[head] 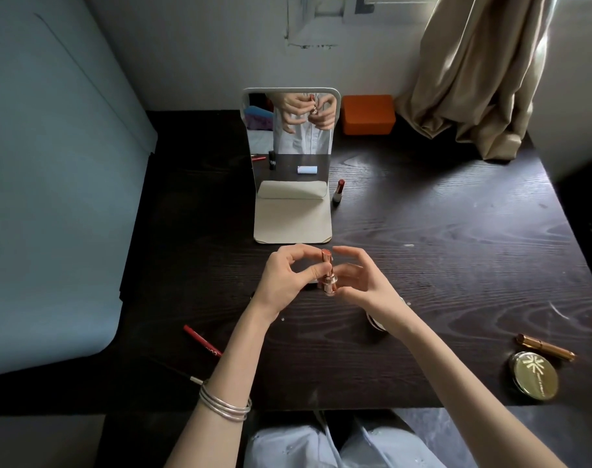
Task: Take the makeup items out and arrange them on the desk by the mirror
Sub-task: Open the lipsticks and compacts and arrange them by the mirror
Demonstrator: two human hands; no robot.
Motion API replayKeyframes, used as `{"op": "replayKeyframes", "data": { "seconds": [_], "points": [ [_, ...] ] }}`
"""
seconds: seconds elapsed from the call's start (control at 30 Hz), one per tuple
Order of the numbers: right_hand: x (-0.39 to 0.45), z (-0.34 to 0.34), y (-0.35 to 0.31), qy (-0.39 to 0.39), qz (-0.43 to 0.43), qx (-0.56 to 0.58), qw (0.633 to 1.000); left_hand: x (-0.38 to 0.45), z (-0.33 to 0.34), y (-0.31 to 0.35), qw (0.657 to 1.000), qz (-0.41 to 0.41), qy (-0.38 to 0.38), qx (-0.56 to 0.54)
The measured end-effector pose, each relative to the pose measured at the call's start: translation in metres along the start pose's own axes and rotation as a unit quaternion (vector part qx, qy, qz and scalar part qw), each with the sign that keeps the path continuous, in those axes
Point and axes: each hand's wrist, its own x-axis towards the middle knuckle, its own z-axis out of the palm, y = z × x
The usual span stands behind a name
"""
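A rose-gold lipstick (327,273) with its bullet exposed stands upright above the dark desk (456,231), just in front of the folding mirror (289,130). My left hand (284,278) pinches its middle between thumb and forefinger. My right hand (358,276) touches its base with the fingertips, the other fingers spread. Another open lipstick (338,190) stands right of the mirror's cream base (293,217). A red lip pencil (201,341) lies at the left, with a thin dark pencil (186,374) below it. A gold compact (534,376) and a gold tube (546,346) lie at the right.
An orange box (368,113) sits behind the mirror on the right, beside a hanging beige curtain (483,79). A round object (377,323) is partly hidden under my right wrist. A blue surface (51,197) borders the desk's left side.
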Motion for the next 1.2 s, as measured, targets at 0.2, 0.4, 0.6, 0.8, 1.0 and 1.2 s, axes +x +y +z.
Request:
{"op": "replayKeyframes", "data": {
  "seconds": [0.2,0.4,0.6,0.8,1.0,1.2],
  "points": [
    [0.001,0.000,0.001,0.013,-0.006,-0.045,0.999,0.000,0.002,0.000,1.000,0.004,-0.009,0.002],
    [-0.004,0.000,-0.002,0.002,0.003,-0.011,1.000,0.000,0.005,-0.002,1.000,0.005,-0.010,0.007],
    [-0.005,-0.002,-0.002,0.009,0.017,0.017,1.000,-0.002,0.006,-0.005,1.000,0.003,-0.010,0.008],
    [-0.005,-0.003,0.000,0.009,0.015,-0.025,1.000,0.000,0.006,-0.007,1.000,-0.008,-0.005,-0.005],
    [-0.003,-0.006,-0.002,-0.006,0.025,0.004,1.000,0.002,0.006,-0.008,1.000,-0.009,-0.006,-0.004],
    [0.003,-0.009,-0.003,0.007,0.021,-0.019,1.000,0.009,0.006,-0.008,1.000,-0.020,-0.008,0.007]
  ]
}}
